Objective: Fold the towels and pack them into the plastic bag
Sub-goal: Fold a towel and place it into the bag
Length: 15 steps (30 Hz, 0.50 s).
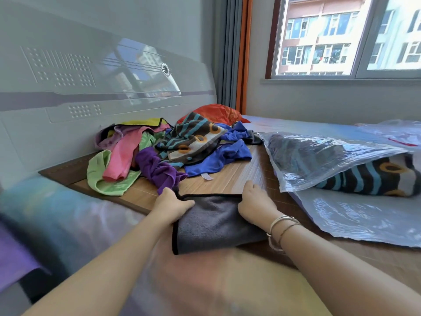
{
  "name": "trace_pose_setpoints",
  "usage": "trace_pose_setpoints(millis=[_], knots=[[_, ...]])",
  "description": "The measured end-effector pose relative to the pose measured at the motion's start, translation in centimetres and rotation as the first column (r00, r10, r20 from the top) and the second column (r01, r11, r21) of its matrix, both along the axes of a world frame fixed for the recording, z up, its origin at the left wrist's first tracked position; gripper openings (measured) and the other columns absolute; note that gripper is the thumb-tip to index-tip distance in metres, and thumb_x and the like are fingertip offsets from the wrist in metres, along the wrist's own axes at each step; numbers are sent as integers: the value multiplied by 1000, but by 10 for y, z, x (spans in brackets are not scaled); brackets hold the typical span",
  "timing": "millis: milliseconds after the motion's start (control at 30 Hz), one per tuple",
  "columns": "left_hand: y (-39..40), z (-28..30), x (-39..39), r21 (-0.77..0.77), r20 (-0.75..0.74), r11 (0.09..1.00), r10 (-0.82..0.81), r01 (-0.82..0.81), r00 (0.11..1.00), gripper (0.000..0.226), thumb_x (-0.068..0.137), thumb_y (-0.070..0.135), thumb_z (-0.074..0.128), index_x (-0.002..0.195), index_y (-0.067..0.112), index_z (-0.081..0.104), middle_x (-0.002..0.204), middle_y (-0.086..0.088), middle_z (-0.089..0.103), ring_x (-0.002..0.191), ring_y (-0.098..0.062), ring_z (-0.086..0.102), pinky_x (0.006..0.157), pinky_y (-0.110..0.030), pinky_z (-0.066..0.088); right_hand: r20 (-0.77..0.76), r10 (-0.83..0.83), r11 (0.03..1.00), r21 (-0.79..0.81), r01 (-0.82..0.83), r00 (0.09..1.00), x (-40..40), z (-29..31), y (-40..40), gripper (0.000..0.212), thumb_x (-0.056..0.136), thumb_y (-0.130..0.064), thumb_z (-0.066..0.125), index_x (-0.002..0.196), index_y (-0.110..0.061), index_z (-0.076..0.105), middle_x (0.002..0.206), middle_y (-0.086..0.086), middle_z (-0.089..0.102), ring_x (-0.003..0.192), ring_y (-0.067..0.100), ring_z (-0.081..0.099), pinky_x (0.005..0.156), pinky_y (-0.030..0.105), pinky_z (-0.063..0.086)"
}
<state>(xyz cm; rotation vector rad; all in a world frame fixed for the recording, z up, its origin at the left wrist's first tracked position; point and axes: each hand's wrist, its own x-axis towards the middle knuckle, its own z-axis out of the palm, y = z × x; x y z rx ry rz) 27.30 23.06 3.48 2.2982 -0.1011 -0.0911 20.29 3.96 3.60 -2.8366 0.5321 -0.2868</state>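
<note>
A grey towel [214, 226] with black trim lies folded on the bamboo mat in front of me. My left hand [169, 207] grips its far left corner. My right hand [255, 205] holds its far right corner, thumb under the edge. Behind them a heap of loose towels spreads over the mat: a purple one [157, 169], a pink one [121, 160], a green one [102, 179], a blue one [224, 159] and a striped one [193, 139]. To the right a clear plastic bag [319, 160] lies open toward me, with a folded striped towel [373, 176] inside.
The bamboo mat [230, 179] covers the bed next to the grey headboard [91, 76]. An orange cloth [216, 114] lies behind the heap. A second plastic bag [398, 133] sits at the far right. A window is on the right wall.
</note>
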Motion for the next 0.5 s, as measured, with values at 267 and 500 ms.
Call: trace_pose_setpoints(millis=[267, 500], knots=[[3, 18, -33, -435, -277, 899, -185, 49, 943, 60, 61, 10, 82, 114, -6, 58, 106, -23, 68, 95, -34, 67, 89, -46, 55, -73, 135, 941, 322, -105, 988, -39, 15, -4, 30, 80, -29, 64, 103, -13, 52, 106, 5, 57, 93, 18, 54, 64, 23, 41], [-14, 49, -105, -586, -183, 779, -395, 222, 900, 14, 79, -2, 66, 91, 4, 68, 96, -21, 70, 90, -33, 67, 89, -43, 54, -81, 224, 963, 173, -208, 971, -140, 57, -24, 24, 78, -29, 66, 83, -14, 47, 86, -2, 47, 78, 14, 46, 61, 24, 38]])
